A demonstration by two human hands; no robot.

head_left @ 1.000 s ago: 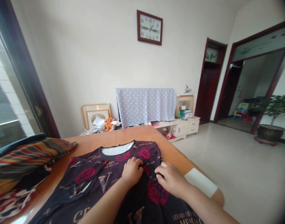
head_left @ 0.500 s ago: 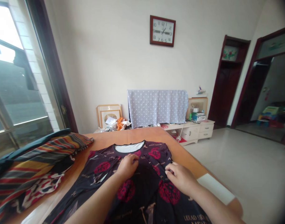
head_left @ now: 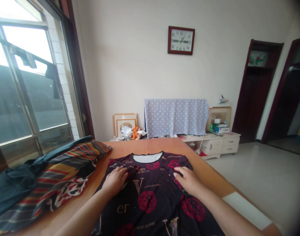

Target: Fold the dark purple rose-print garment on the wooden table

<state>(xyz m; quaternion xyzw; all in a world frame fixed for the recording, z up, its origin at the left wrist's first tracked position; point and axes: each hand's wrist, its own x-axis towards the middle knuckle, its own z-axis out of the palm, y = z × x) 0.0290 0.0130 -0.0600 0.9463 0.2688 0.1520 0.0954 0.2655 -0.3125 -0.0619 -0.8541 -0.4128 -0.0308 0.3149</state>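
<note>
A dark shirt [head_left: 162, 186] with magenta round prints and pale lettering lies spread on the wooden table, its neckline pointing away from me. On its left side, near the shoulder and sleeve, my left hand [head_left: 115, 178] rests palm down with fingers stretched out over the cloth. My right hand [head_left: 189, 179] is at the right sleeve, thumb and fingers apart, fingertips on the fabric. Both sleeves appear to lie inward over the shirt's front. The shirt's lower part runs out of view at the bottom.
A heap of striped and dark clothes [head_left: 66, 170] sits at the left of the table [head_left: 154, 144]. A pale sheet [head_left: 248, 209] lies near the right edge. Beyond stand a low white cabinet [head_left: 230, 144] and a polka-dot cloth cover [head_left: 175, 116].
My left hand has moved from the shirt's upper middle to its left side, and its fingers have spread. My right hand stays by the right sleeve. The view has turned slightly left.
</note>
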